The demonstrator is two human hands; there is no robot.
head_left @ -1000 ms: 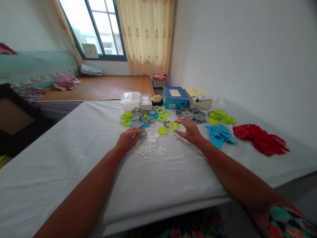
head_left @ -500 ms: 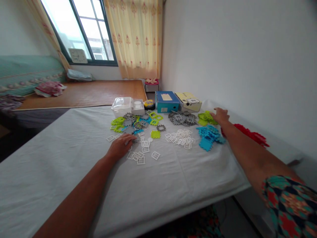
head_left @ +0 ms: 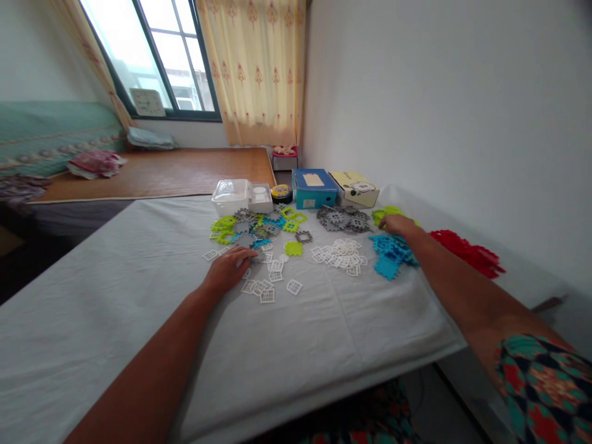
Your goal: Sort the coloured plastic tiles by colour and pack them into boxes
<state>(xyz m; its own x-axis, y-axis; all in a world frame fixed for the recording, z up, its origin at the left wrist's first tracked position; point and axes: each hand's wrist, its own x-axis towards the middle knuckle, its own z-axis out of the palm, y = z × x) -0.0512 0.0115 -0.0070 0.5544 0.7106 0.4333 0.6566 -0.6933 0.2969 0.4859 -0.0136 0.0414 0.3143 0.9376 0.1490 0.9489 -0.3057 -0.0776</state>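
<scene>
My left hand (head_left: 228, 266) lies on the white cloth at the left of the table, fingers stretched forward and thumb apart. A grey notched piece (head_left: 261, 254) is at its fingertips, among loose white window-frame pieces (head_left: 267, 296). Over a pile of lime-green notched tiles (head_left: 381, 214), my right hand (head_left: 398, 226) is bent downward with curled fingers; what they hold is hidden. Just below that hand is a blue tile pile (head_left: 387, 266). Red pieces (head_left: 467, 253) lie beyond my right forearm, partly covered by it.
A mixed heap of tiles (head_left: 245, 238) is at centre left. Grey tiles (head_left: 340, 217) and white frames (head_left: 345, 258) form piles to its right. Behind stand a clear plastic box (head_left: 230, 196), a round tin (head_left: 281, 193), a blue box (head_left: 316, 192) and a yellow box (head_left: 358, 191). A wall borders the right.
My right hand has moved left and nearer, from the far edge of the green pile to its front, and its spread fingers have curled down. My left hand has stayed in place.
</scene>
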